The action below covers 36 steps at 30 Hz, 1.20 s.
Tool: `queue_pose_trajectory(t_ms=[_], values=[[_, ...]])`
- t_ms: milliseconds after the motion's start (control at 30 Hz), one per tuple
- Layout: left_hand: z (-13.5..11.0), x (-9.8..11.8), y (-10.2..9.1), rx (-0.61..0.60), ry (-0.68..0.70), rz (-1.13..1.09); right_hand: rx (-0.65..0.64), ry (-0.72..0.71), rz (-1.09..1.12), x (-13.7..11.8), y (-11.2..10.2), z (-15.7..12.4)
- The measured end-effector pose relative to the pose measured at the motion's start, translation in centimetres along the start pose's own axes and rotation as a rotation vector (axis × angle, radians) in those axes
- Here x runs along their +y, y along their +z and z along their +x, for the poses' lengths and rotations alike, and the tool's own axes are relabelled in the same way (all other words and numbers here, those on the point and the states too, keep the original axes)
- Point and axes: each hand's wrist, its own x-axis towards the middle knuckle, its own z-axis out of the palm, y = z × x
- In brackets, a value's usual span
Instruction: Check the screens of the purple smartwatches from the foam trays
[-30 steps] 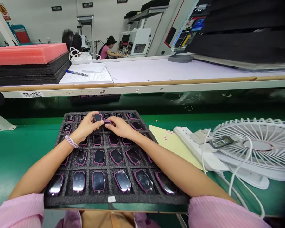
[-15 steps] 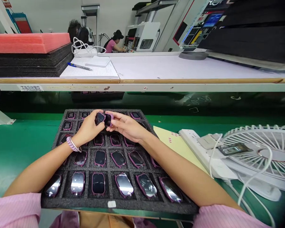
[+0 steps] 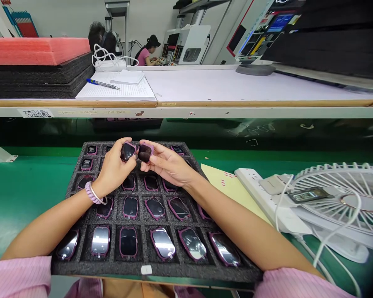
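Note:
Above the far part of a black foam tray [image 3: 146, 267], my left hand [image 3: 113, 167] grips a smartwatch body [image 3: 127, 152] with a dark screen and purple frame. My right hand [image 3: 168, 163] pinches a second purple-framed smartwatch body [image 3: 145, 153] close beside it, its dark screen turned towards me. Whether the two pieces touch I cannot tell. Below the hands, the tray's square pockets hold several more watch bodies, such as one in the front row [image 3: 128, 242]. Both hands hide some of the far pockets.
A yellow sheet [image 3: 233, 190], a white power strip [image 3: 257, 194] and a white fan [image 3: 345, 203] lie right of the tray. Behind runs a shelf [image 3: 205, 87] with a notebook [image 3: 118, 93], a pen [image 3: 102, 84] and stacked foam [image 3: 37, 74]. Two people sit beyond it.
The two watch bodies have moved slightly apart, the left one leftwards and the right one rightwards. The right one's screen now faces me more fully. Both remain held.

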Motion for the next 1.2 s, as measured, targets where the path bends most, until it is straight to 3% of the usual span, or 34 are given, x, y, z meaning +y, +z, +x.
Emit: queue_pose_trajectory(t_ms=[300,1200], values=[[0.00,0.03,0.03,0.031,-0.018,0.011,-0.035,0.009,-0.021,-0.04,0.05,-0.07],[-0.01,-0.14,-0.01,-0.043,0.000,0.055,-0.047,-0.018,-0.053,-0.12,0.12,-0.19]])
